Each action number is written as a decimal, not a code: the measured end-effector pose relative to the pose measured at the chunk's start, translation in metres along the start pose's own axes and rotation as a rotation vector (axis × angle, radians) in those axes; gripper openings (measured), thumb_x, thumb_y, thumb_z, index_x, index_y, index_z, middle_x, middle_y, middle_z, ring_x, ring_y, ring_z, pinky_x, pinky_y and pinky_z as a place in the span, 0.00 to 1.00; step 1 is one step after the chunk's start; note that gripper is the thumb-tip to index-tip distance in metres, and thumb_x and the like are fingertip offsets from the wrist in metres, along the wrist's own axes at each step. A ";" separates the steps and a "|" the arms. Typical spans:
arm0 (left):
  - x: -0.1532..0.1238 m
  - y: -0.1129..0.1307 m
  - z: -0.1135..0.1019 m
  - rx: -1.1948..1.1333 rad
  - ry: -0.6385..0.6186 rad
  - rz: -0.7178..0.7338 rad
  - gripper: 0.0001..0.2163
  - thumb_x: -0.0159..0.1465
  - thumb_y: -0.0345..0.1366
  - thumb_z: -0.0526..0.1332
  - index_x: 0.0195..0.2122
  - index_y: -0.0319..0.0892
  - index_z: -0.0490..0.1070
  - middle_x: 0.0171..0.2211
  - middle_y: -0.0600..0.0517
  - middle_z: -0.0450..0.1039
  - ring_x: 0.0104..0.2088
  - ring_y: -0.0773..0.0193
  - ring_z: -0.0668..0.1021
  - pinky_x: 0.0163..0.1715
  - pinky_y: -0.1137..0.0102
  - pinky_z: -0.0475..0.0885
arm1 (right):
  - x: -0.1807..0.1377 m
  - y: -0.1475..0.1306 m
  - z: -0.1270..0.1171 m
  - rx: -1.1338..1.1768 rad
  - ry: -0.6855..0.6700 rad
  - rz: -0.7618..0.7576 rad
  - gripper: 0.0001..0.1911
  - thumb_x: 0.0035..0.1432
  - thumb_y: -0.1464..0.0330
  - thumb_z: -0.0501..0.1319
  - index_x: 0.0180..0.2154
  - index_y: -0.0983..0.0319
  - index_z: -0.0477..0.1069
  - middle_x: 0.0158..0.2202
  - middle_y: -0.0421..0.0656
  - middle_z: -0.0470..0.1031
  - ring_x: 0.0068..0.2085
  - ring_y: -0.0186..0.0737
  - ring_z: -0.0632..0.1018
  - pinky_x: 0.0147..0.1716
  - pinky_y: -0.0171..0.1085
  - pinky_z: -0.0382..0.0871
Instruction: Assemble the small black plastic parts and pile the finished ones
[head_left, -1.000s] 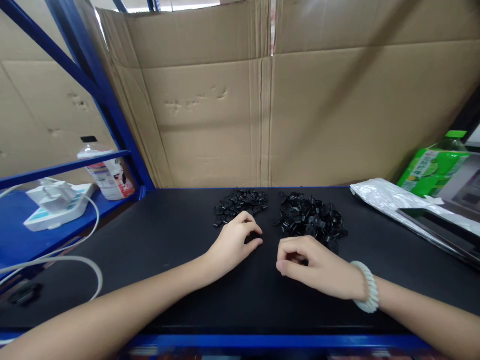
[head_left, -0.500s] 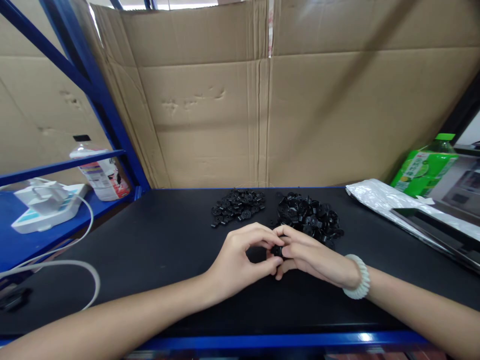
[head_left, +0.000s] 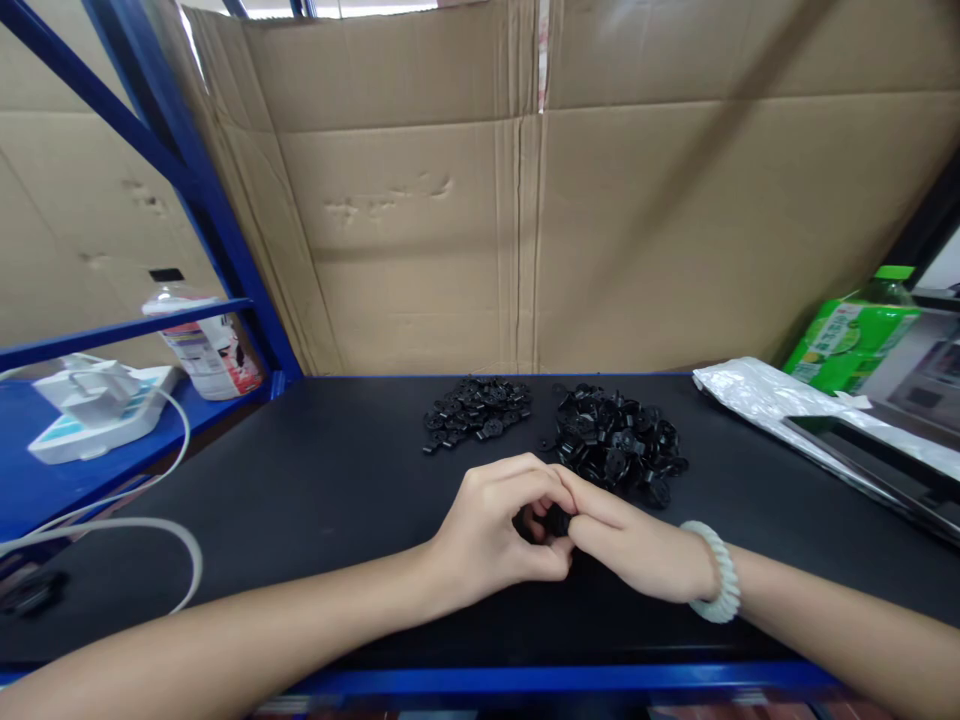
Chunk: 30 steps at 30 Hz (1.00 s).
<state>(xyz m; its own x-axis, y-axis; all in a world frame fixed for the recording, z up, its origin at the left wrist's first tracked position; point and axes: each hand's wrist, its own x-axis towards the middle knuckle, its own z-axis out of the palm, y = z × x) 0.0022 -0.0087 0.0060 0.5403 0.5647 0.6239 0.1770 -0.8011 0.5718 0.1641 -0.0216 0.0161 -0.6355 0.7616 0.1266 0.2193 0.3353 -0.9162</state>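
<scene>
My left hand [head_left: 495,530] and my right hand [head_left: 630,545] meet over the black table top [head_left: 315,480], fingers curled together around a small black plastic part [head_left: 555,520]. Just behind them lie two heaps of black parts: a smaller flat heap [head_left: 476,410] on the left and a bigger heap [head_left: 615,440] on the right. A white bead bracelet [head_left: 716,585] sits on my right wrist.
Cardboard sheets [head_left: 525,220] wall off the back. A blue shelf frame [head_left: 187,190] on the left carries a bottle [head_left: 202,345], a white device [head_left: 94,405] and a white cable [head_left: 150,530]. At the right lie a plastic bag [head_left: 772,395], a green bottle [head_left: 855,335] and a dark tray [head_left: 877,455].
My two hands came together from apart and both pinch one black part, then drew slightly nearer to me with their fingers closing tighter.
</scene>
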 end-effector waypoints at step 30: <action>0.004 -0.005 -0.013 -0.300 0.335 -0.277 0.03 0.56 0.26 0.62 0.29 0.39 0.70 0.29 0.54 0.70 0.31 0.69 0.75 0.33 0.75 0.76 | 0.002 0.002 -0.013 0.351 0.214 -0.010 0.17 0.51 0.70 0.64 0.44 0.62 0.66 0.41 0.44 0.70 0.41 0.38 0.74 0.42 0.43 0.71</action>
<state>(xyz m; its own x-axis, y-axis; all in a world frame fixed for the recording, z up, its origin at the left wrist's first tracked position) -0.0074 -0.0002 0.0127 0.2052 0.8190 0.5359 0.0060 -0.5486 0.8361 0.1729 -0.0123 0.0198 -0.4596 0.8699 0.1789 -0.0757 0.1623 -0.9838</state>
